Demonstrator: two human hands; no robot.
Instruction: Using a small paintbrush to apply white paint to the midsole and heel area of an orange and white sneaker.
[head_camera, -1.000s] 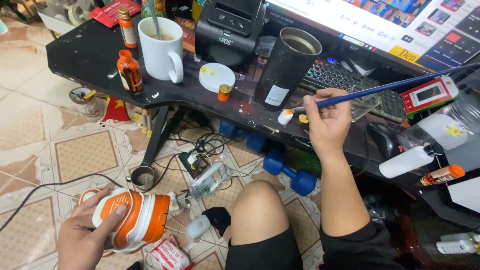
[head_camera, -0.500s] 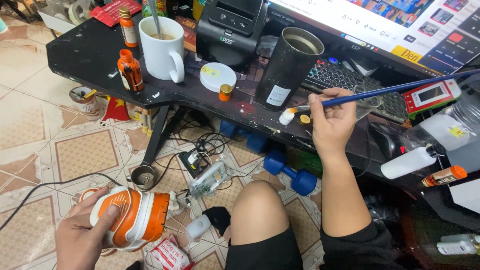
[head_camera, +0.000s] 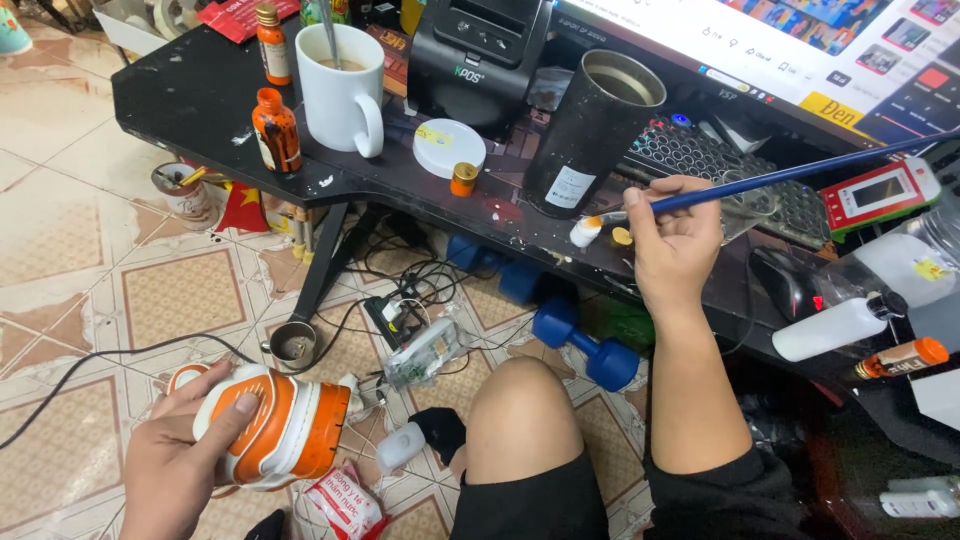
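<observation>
From my seat the left hand (head_camera: 185, 465) is clamped round the orange-white sneaker (head_camera: 272, 425) low over the floor, light but bulky, while my right hand (head_camera: 672, 240) pinches a slim, stiff blue brush (head_camera: 770, 178) over the surface (head_camera: 200, 95).

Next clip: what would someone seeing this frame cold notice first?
Probably the orange-and-white sneaker gripped in the left hand low over the tiled floor. Next, the long blue-handled brush held by the right hand, its white tip at the edge of the cluttered black desk. A white mug and a tall dark cup stand on that desk.
</observation>
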